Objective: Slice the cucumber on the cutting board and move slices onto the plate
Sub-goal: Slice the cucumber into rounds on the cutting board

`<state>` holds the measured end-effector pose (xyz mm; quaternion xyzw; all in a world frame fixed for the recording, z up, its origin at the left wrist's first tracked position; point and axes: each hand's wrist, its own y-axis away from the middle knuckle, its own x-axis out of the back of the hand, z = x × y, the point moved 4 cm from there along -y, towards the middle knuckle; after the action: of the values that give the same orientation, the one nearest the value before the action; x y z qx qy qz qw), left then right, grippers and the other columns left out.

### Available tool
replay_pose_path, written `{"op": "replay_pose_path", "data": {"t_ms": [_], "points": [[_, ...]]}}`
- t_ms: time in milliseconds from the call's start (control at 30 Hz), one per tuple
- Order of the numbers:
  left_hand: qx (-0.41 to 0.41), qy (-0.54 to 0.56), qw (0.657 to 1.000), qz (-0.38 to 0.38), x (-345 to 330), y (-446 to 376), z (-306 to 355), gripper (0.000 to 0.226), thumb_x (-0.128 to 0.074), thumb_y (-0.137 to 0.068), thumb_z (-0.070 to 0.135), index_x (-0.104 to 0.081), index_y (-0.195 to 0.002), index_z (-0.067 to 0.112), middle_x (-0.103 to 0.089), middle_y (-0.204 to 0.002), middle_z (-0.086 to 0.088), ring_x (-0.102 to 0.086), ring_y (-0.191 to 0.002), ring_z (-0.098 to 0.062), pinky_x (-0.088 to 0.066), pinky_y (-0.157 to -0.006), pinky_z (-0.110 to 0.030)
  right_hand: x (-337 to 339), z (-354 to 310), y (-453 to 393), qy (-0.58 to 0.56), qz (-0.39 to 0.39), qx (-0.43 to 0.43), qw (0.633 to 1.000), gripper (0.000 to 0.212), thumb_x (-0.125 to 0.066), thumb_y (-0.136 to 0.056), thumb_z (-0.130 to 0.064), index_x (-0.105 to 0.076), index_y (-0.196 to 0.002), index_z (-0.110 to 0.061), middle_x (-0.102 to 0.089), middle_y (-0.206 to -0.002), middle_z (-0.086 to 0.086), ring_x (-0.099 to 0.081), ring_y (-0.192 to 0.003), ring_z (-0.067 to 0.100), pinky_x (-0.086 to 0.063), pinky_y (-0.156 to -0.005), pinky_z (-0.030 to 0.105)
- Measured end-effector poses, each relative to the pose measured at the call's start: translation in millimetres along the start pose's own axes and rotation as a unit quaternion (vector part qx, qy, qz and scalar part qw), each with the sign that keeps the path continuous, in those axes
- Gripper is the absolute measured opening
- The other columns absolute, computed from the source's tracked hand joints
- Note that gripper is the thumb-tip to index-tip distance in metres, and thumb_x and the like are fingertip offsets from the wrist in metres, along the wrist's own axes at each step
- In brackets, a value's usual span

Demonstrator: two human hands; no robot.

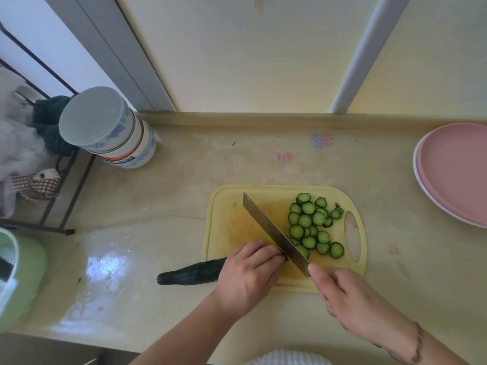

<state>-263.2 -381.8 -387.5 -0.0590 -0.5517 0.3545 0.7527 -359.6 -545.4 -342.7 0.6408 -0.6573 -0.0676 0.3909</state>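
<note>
On cutting board [229,206]: cucumber [192,272] lies left-right, end overhanging left; left hand [247,272] grips it, right hand [342,293] grips knife [274,233].

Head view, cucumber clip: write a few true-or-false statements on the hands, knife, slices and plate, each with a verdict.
1. The right hand holds the knife. True.
2. The slices lie on the plate. False: they lie on the board; the plate holds none.
3. The left hand grips the cucumber. True.
4. The whole cucumber lies on the board. False: its dark end sticks out over the counter.
5. The plate is green. False: it is pink.
</note>
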Motion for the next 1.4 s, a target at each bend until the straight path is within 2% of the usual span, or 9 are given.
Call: {"op": "replay_pose_path", "data": {"t_ms": [100,300,733,900,1133,1267,1400], "points": [[-0.008,0.006,1.000,-0.001,-1.4,-0.1,1.3,0.005,-0.075,-0.093,0.014,-0.076,-0.097,0.011,-0.070,-0.106,0.002,-0.063,-0.095,-0.022,-0.054,-0.079,-0.034,2.7,-7.4,7.5,0.005,0.003,0.011,1.000,0.070,-0.030,-0.080,-0.073,-0.034,-0.068,-0.004,-0.027,-0.051,-0.005,-0.025,-0.045,0.008,-0.025,-0.047,0.027],[-0.012,0.010,1.000,0.006,-2.2,2.1,2.9,0.006,-0.076,-0.092,0.014,-0.075,-0.097,0.012,-0.068,-0.106,0.002,-0.063,-0.095,-0.023,-0.054,-0.078,-0.033,3.6,-13.2,13.3,0.019,0.007,0.009,1.000,0.059,-0.030,-0.082,-0.072,-0.037,-0.064,-0.016,-0.031,-0.051,-0.005,-0.029,-0.047,0.009,-0.028,-0.050,0.029],[-0.004,0.008,1.000,0.013,-4.4,2.3,3.0,0.011,-0.068,-0.098,0.018,-0.077,-0.098,0.011,-0.071,-0.105,0.000,-0.064,-0.097,-0.022,-0.055,-0.079,-0.035,-13.3,-2.2,-6.8,0.046,0.020,-0.003,0.999,0.058,-0.026,-0.084,-0.071,-0.038,-0.063,-0.018,-0.038,-0.051,-0.004,-0.036,-0.048,0.007,-0.035,-0.052,0.027],[0.001,0.009,1.000,0.014,-4.2,3.7,1.6,0.007,-0.072,-0.095,0.016,-0.076,-0.096,0.011,-0.070,-0.104,0.000,-0.064,-0.096,-0.023,-0.055,-0.079,-0.035,-6.1,-1.5,-6.7,0.013,0.022,-0.017,1.000,0.059,-0.028,-0.082,-0.071,-0.037,-0.064,-0.016,-0.032,-0.049,-0.006,-0.029,-0.041,0.006,-0.029,-0.048,0.024],[0.001,0.006,1.000,0.020,-3.7,2.4,2.9,0.004,-0.074,-0.093,0.014,-0.076,-0.094,0.010,-0.070,-0.102,0.000,-0.065,-0.094,-0.023,-0.055,-0.079,-0.034,0.4,-8.7,6.7,-0.010,0.005,-0.002,1.000,0.069,-0.031,-0.081,-0.073,-0.034,-0.068,-0.005,-0.026,-0.050,-0.006,-0.025,-0.044,0.008,-0.023,-0.045,0.023],[0.001,0.009,1.000,0.022,-3.6,3.0,2.7,0.005,-0.077,-0.090,0.013,-0.075,-0.094,0.011,-0.068,-0.103,0.001,-0.064,-0.095,-0.022,-0.055,-0.078,-0.034,0.7,-15.4,13.6,0.007,0.003,-0.003,1.000,0.059,-0.030,-0.080,-0.072,-0.034,-0.066,-0.015,-0.026,-0.047,-0.007,-0.024,-0.043,0.007,-0.024,-0.045,0.024],[0.003,0.010,1.000,0.019,-3.6,2.5,3.3,0.004,-0.075,-0.092,0.014,-0.076,-0.093,0.010,-0.070,-0.101,-0.001,-0.064,-0.095,-0.022,-0.055,-0.077,-0.035,0.7,-17.9,13.4,0.016,-0.002,-0.003,1.000,0.057,-0.029,-0.080,-0.071,-0.035,-0.065,-0.016,-0.028,-0.050,-0.005,-0.025,-0.044,0.008,-0.026,-0.047,0.025]]}}
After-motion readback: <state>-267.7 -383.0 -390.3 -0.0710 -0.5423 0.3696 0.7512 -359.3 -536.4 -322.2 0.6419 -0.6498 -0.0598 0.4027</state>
